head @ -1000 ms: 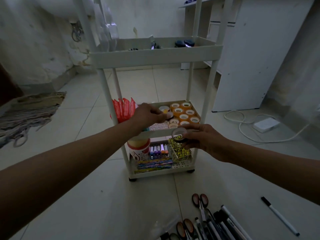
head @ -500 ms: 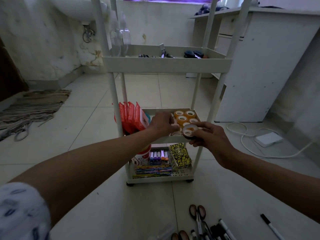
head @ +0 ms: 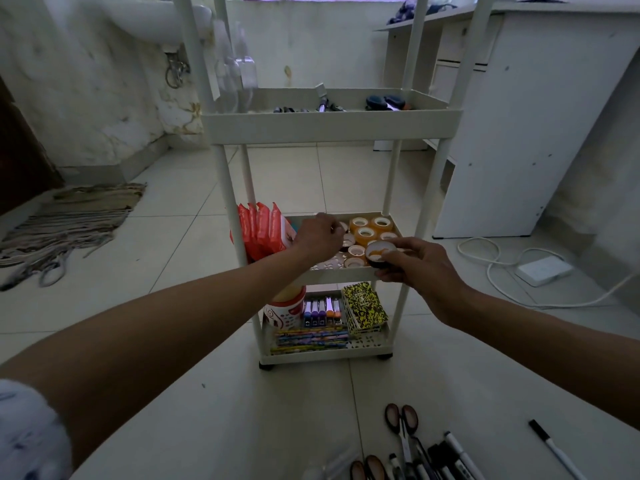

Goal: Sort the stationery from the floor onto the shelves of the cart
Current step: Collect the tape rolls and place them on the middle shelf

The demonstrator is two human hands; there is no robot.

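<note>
Presently: one dark tape roll [head: 379, 253] pinched in right hand [head: 417, 263], at front right edge of cart [head: 332, 128] middle shelf [head: 341, 271]. Left hand [head: 317, 237] over same shelf, fingers curled among tape rolls [head: 363, 233]; what it holds, cannot tell. About eight rolls visible (some hidden behind hands). Red packets [head: 261, 232], four, at shelf's left. Versus half second earlier: roll slightly lower, hands otherwise alike. Floor: two scissors [head: 403, 426], markers [head: 453, 459] cut off by frame, one stray marker [head: 554, 448].
</note>
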